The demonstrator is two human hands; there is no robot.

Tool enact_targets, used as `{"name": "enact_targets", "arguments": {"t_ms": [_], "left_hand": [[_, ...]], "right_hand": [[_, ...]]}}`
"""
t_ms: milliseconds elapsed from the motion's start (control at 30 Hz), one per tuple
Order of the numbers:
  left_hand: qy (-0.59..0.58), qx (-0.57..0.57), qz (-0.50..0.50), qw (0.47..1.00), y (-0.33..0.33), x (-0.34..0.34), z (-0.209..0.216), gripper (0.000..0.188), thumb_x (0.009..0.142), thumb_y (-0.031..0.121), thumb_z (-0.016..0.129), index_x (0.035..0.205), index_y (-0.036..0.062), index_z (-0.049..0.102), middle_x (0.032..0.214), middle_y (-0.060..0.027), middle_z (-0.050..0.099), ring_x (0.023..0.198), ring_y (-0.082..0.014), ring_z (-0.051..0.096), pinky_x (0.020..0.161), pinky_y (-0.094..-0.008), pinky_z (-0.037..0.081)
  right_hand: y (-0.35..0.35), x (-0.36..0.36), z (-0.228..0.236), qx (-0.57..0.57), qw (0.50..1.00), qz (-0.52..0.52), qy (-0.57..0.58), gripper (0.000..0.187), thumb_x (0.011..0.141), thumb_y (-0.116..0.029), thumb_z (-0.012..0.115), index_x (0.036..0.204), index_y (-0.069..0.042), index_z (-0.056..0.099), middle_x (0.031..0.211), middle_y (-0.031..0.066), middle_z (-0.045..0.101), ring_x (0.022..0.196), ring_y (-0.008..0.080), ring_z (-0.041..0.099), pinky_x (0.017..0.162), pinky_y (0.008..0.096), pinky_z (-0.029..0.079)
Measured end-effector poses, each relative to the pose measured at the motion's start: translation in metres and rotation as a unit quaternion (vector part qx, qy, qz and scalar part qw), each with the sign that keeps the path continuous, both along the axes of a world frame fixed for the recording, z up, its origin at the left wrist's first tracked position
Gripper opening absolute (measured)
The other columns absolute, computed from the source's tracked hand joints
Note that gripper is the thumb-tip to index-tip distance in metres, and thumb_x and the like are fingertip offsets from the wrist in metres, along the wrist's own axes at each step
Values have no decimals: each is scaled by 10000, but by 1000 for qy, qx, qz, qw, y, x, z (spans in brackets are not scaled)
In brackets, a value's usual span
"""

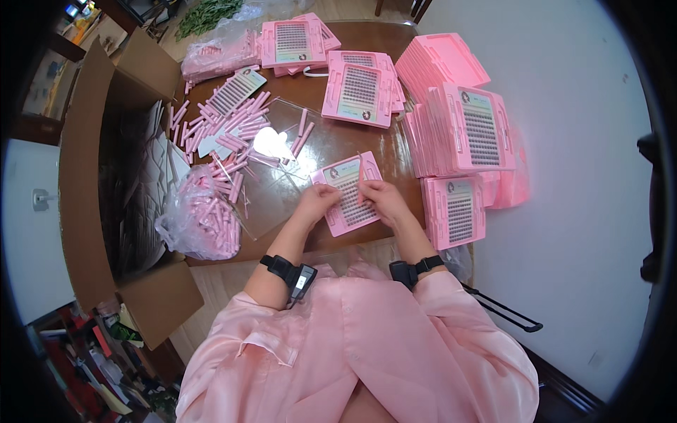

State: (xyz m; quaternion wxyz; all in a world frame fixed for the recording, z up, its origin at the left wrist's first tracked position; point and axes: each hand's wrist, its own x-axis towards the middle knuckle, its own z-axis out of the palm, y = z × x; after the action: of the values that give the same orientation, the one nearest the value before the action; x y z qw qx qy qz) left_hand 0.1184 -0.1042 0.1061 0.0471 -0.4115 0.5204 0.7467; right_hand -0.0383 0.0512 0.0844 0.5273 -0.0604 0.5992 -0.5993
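A pink false-eyelash tray (pixel 347 185) with rows of dark lash clusters on a pale card lies tilted on the table's near side. My left hand (pixel 321 202) pinches it at its left edge. Over the tray's right part, my right hand (pixel 381 199) is closed on slim pink tweezers (pixel 361 169), whose narrow end points away from me. My right fingertips rest close to the lash rows, and whether they also touch the tray is hard to tell.
Stacked pink trays (pixel 482 134) stand at the right beside the wall, with more lash trays (pixel 358 88) at the back. Loose pink tubes (pixel 247 120) spread over the left side, near a plastic bag of tubes (pixel 211 229). An open cardboard box (pixel 88 176) borders the table.
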Motion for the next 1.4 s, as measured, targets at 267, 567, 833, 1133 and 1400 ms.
{"name": "enact_targets", "arguments": {"t_ms": [267, 567, 833, 1133, 1400], "left_hand": [[-342, -604, 247, 676, -35, 83, -30, 500, 837, 319, 693, 1182, -14, 552, 1174, -253, 573, 1074, -429, 548, 953, -532, 401], [-347, -460, 308, 757, -28, 145, -54, 442, 873, 346, 688, 1105, -17, 595, 1060, -206, 653, 983, -349, 635, 828, -431, 495], [-276, -377, 367, 804, -36, 155, -84, 396, 838, 331, 766, 991, -14, 646, 833, -95, 699, 773, -225, 660, 750, -350, 514], [-92, -168, 429, 883, -44, 173, -109, 186, 901, 162, 730, 948, -13, 683, 821, -6, 649, 725, -84, 557, 647, -231, 441], [-92, -204, 415, 882, -41, 176, -103, 185, 898, 164, 736, 969, -3, 700, 761, 47, 581, 672, -50, 484, 604, -214, 398]], "right_hand": [[23, -58, -39, 280, 883, 81, 368, 164, 740, -206, 794, 816, -63, 762, 720, 128, 716, 654, 231, 702, 667, 363, 553], [19, -84, -95, 303, 878, 130, 347, 231, 698, -98, 827, 859, 46, 743, 831, 145, 741, 697, 220, 681, 677, 361, 544], [14, -89, -135, 296, 923, 67, 237, 234, 714, -29, 828, 886, 95, 728, 866, 148, 727, 748, 242, 666, 693, 370, 529], [8, -75, -67, 283, 946, 69, 141, 267, 763, -85, 819, 936, 94, 721, 889, 145, 722, 776, 252, 652, 670, 390, 519], [4, -59, -73, 310, 930, 42, 193, 338, 744, -112, 828, 941, 132, 701, 930, 195, 727, 854, 269, 697, 734, 394, 551]]}}
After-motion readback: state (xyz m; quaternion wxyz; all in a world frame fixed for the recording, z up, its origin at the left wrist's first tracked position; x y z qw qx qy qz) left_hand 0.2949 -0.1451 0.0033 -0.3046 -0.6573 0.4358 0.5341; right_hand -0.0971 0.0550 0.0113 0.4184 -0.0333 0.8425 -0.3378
